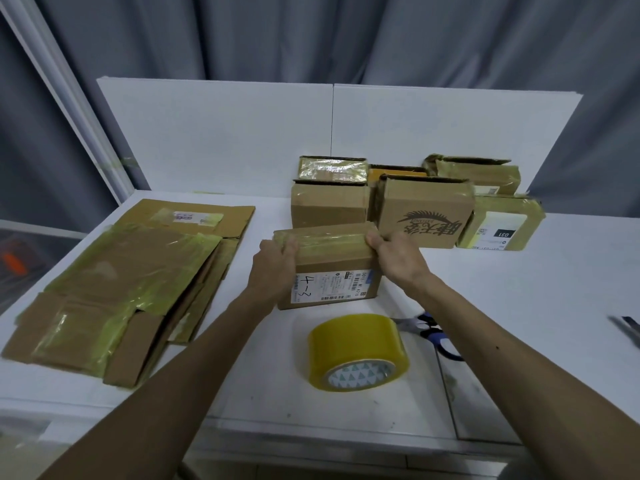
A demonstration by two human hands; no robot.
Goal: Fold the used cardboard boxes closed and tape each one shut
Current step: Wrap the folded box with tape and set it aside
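Currently both hands are on the small box [329, 268] mid-counter, its label marked "4-3" facing the camera. Left hand [273, 261] grips the left end, fingers [289, 245] curled over the taped top edge. Right hand [394, 258] grips the right end, fingers curled round that corner. Box stands on the white counter [519, 306], top flaps down, yellowish tape across them. Tape roll [358, 351] lies just in front of the box, apart from it, core toward the camera. Scissors [429, 332] lie right of the roll, partly hidden by the right forearm. Behind the box is a row of taped boxes [329, 202], one with a printed logo [426, 213]. Flattened cardboard stack [121, 282] lies at left. White board [242, 133] stands along the counter's back edge.
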